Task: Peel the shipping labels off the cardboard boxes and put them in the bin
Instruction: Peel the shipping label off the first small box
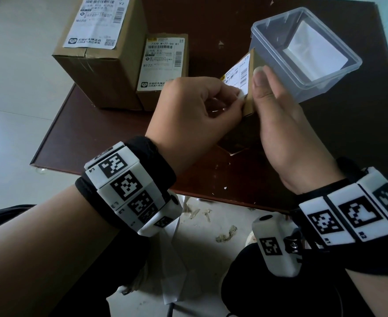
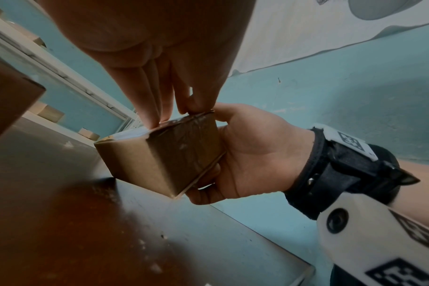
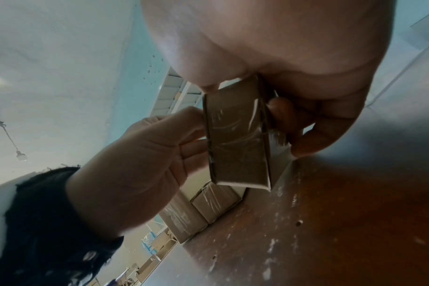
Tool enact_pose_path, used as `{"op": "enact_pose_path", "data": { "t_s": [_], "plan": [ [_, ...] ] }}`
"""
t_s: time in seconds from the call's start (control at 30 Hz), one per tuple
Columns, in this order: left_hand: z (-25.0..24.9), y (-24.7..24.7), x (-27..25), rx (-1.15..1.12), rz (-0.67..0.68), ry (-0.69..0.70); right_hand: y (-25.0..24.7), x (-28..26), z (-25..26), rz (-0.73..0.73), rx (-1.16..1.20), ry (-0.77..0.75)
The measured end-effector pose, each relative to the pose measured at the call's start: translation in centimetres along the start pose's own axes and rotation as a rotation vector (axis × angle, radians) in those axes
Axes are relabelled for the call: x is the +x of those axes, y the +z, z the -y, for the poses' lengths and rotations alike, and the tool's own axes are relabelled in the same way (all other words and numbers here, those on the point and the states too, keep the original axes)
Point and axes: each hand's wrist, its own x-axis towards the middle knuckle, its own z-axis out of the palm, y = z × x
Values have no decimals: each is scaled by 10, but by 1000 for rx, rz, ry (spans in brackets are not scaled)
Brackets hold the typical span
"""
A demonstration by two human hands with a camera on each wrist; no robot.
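Note:
A small cardboard box [image 1: 249,106] is held tilted over the brown table [image 1: 101,138]. My right hand [image 1: 268,99] grips it from the right, thumb along its top edge. The white shipping label [image 1: 237,74] covers the box's upper face. My left hand [image 1: 236,99] pinches the label's near corner, which is lifted off the cardboard. In the left wrist view my left fingertips [image 2: 164,114] meet the top edge of the box [image 2: 164,154]. The right wrist view shows the taped box end [image 3: 235,139] between both hands. A clear plastic bin [image 1: 339,72] stands just right of the box.
A white label [image 1: 314,53] lies inside the bin. A large box [image 1: 101,72] and a medium box [image 1: 161,97], both with labels on top, stand at the table's back left. Paper scraps lie on the floor [image 1: 225,234] below the table's near edge.

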Motion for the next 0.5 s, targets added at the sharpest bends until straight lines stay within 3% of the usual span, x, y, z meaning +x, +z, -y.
{"op": "enact_pose_path", "data": {
  "t_s": [0.5],
  "plan": [
    [-1,-2,-1,19,-22,21,2,-5,6,-9,0,40]
  ]
}}
